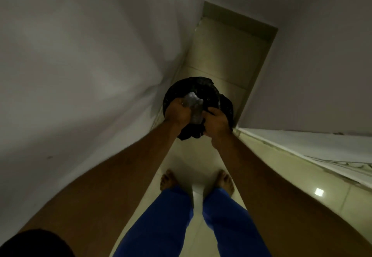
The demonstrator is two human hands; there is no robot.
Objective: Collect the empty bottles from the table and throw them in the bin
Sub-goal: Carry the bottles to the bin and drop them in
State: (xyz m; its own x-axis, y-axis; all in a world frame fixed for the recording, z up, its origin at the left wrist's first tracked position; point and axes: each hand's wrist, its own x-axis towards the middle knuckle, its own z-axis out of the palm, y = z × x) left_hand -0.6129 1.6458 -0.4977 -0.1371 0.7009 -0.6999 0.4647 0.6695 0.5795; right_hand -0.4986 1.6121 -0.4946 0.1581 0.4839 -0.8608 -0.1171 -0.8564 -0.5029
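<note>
Narrow home corridor, tiled floor (219, 55), plain walls (80, 55) (dim), bare feet (168, 180)

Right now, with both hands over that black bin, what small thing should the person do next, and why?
Probably let go with the left hand, so the bottle drops. The crumpled clear bottle is already over the mouth of the bin, while the right hand pinches the black bin bag at the rim, seemingly holding it open.

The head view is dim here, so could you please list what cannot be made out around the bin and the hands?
- Inside of the bin: black liner and dim light hide its contents.
- Bottles: blurred; their count is unclear, partly covered by the left hand.
- Right hand fingertips: buried in the liner's folds.
- Bin base: hidden behind both hands.
</note>
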